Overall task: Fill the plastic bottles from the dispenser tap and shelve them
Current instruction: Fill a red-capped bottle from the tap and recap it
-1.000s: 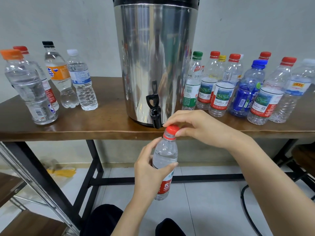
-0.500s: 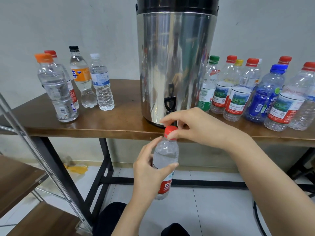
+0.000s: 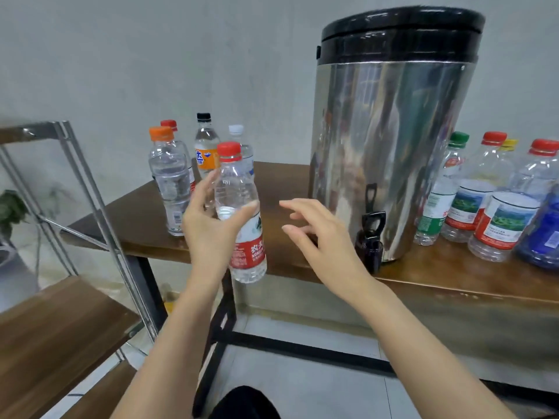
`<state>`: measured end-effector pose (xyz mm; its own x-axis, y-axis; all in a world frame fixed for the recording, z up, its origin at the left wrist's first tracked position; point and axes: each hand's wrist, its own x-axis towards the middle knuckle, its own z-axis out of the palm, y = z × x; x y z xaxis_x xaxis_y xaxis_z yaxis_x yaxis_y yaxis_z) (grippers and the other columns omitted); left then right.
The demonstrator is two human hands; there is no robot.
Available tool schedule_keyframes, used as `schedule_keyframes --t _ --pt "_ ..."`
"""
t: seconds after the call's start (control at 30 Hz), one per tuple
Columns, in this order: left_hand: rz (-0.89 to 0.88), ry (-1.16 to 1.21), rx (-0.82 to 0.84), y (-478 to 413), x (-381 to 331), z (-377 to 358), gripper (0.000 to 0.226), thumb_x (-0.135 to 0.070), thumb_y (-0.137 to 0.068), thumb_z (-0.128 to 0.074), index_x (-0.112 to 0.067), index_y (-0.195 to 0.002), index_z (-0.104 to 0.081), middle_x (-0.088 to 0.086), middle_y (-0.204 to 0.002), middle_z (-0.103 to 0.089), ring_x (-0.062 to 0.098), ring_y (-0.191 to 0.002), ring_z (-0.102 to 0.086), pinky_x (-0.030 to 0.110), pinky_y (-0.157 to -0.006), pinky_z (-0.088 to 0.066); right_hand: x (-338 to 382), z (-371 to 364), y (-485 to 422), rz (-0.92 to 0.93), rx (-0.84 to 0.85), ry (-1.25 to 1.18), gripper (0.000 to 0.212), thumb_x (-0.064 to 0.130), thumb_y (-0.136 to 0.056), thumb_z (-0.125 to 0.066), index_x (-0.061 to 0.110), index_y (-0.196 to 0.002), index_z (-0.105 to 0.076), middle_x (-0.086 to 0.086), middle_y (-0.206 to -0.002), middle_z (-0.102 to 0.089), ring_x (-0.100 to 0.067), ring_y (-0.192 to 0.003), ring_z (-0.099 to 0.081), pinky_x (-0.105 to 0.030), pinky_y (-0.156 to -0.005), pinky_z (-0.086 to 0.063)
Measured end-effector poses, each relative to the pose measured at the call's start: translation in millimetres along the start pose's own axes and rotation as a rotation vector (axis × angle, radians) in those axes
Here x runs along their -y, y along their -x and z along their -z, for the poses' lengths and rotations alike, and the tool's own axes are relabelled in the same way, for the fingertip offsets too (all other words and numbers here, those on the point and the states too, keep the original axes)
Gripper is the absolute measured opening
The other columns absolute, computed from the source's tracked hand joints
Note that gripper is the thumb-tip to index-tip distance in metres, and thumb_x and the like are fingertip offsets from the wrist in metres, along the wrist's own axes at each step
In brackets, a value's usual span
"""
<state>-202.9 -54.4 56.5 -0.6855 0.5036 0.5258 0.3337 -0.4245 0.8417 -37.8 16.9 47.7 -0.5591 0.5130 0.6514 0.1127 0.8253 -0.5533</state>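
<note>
The left hand wraps the capped bottle at mid-body, just above its red label; the right hand hangs beside it, fingers spread, holding nothing. With water inside it likely feels weighty, thin walls yielding, so hold the waist gently

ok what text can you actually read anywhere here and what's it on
"农夫": red label of the held bottle in the left hand; the Latin letters under it are blurred.
Logo on the orange-label bottle: too blurred to read.
Barcode digits on the orange-cap bottle: too small.
Labels on the right-hand bottles beside the dispenser: too small.
</note>
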Motion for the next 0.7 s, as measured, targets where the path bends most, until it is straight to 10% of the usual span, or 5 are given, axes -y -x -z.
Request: schedule_keyframes --t 0.2,0.43,0.57,0.7 --pt "-0.056 -0.248 -0.169 -80.9 50.6 -7.2 0.074 -0.029 -0.069 -0.089 -0.029 -0.135 -0.056 -0.01 -0.133 -0.06 0.008 -0.121 -0.055 0.042 -0.104 -0.049 -41.7 -46.5 -24.1 -0.131 0.088 0.212 0.036 0.03 -0.101 -0.053 0.027 -0.136 -0.053 0.012 -0.133 -0.053 -0.01 -0.118 -0.047 -0.034 -0.1 -0.045" --pt "-0.197 -0.428 -0.145 -70.6 76.9 -13.3 0.092 -0.025 -0.081 -0.08 -0.034 -0.153 -0.024 -0.005 -0.155 -0.031 0.004 -0.139 -0.03 0.009 -0.107 -0.025 -79.5 -76.8 -30.8 -0.189 0.132 0.404 0.039 0.036 -0.102 -0.048 0.031 -0.141 -0.047 0.013 -0.138 -0.052 -0.012 -0.123 -0.044 -0.027 -0.099 -0.042" --pt "-0.261 -0.83 -0.084 -30.1 111.5 -8.8 0.127 -0.01 -0.074 -0.084 -0.04 -0.154 0.011 0.006 -0.163 -0.006 0.033 -0.147 -0.023 0.047 -0.104 -0.046 -95.3 -88.1 -23.0 -0.141 0.128 0.578 0.039 0.035 -0.096 -0.06 0.027 -0.134 -0.056 0.011 -0.125 -0.061 -0.015 -0.111 -0.057 -0.03 -0.088 -0.052" --pt "-0.181 -0.922 0.025 -22.5 130.5 -4.0 0.127 -0.001 -0.076 -0.08 -0.041 -0.153 0.013 0.01 -0.162 -0.006 0.039 -0.141 -0.031 0.05 -0.087 -0.056 -106.6 -99.1 -18.5 0.047 0.004 0.712 0.025 0.03 -0.094 -0.058 0.024 -0.115 -0.068 0.01 -0.102 -0.07 -0.016 -0.089 -0.065 -0.03 -0.069 -0.056"
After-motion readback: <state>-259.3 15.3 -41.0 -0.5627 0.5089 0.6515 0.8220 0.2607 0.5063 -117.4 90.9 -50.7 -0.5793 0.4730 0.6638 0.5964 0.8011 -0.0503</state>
